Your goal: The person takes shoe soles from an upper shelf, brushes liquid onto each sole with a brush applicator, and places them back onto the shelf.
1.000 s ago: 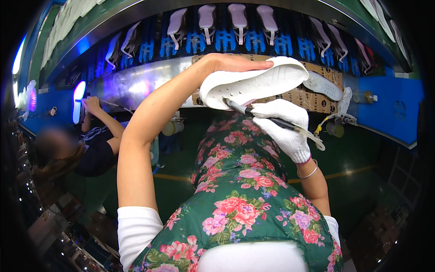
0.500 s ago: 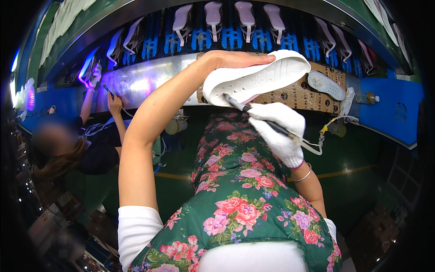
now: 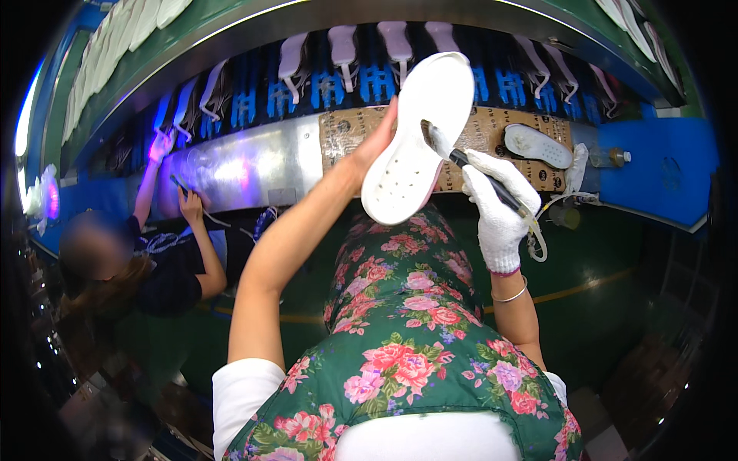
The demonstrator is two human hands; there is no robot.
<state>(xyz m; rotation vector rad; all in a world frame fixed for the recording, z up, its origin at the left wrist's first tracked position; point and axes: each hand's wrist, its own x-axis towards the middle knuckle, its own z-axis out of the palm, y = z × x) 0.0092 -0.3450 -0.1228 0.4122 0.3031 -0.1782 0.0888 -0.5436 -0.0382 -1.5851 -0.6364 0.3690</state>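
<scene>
A white shoe sole is held up in front of me, its inner face with small holes turned toward me. My left hand, bare, grips it along its left edge; the fingers are partly hidden behind it. In a white knit glove, my right hand is closed round a dark-handled brush. The brush's bristle end lies against the sole near its middle right side. From the back end of the handle a thin clear tube runs off.
A printed cardboard sheet covers part of the metal bench. On it lies another sole, beside a white cloth and a clear bottle. Behind, lilac shoe parts stand on blue holders. A co-worker's hand is at left.
The sole has been turned from lying crosswise to more upright, its toe end now up and away. The brush has shifted from the heel toward the middle. My left forearm has dropped and swung right.
</scene>
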